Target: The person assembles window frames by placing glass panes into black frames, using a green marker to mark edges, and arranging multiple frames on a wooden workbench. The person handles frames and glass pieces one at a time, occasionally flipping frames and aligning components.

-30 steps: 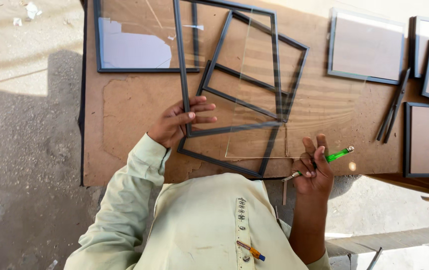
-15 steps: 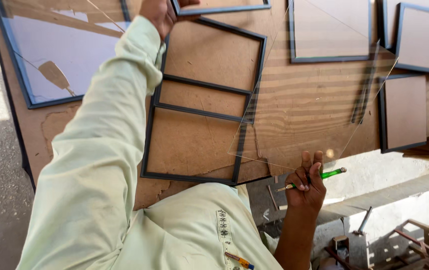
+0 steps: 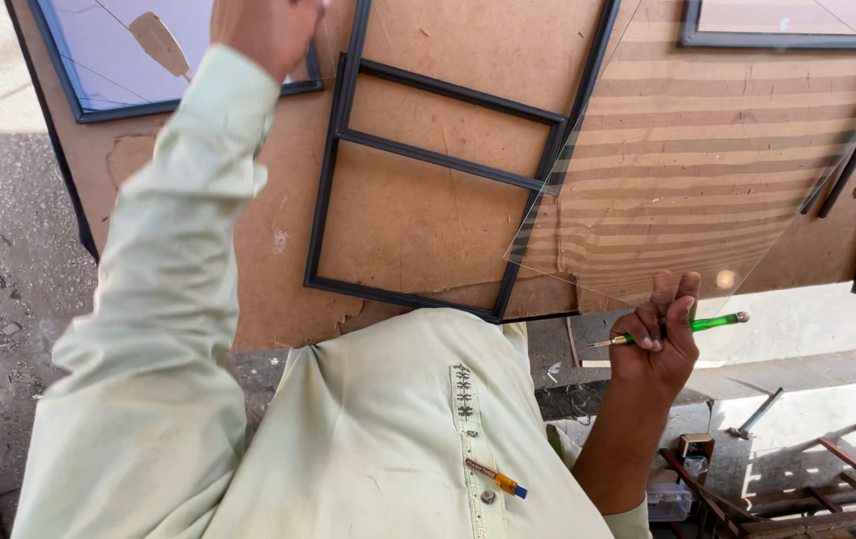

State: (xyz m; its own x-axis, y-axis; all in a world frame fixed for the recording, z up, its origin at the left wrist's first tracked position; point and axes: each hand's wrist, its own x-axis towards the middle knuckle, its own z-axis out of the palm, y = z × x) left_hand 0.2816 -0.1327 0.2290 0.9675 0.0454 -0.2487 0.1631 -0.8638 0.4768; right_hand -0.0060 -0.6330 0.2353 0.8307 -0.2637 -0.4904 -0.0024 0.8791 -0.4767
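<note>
From the head view, the right hand (image 3: 652, 339) grips a green-handled glass cutter (image 3: 692, 325) and props the near edge of a clear glass sheet (image 3: 707, 160), now lifted off the black rectangular frame (image 3: 448, 170) it covered a second ago. That frame lies bare on the brown hardboard bench (image 3: 418, 230), so the pane seems cut and still unfitted. The left hand (image 3: 263, 30) has reached to the far left; its grip runs out of view, so I cannot tell.

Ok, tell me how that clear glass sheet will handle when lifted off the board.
The glass sheet looks thin and rigid, so probably stiff but fragile. It overhangs the board edge near the right hand, so it may tip if released. Its smooth surface is likely slippery, its edges possibly sharp.
</note>
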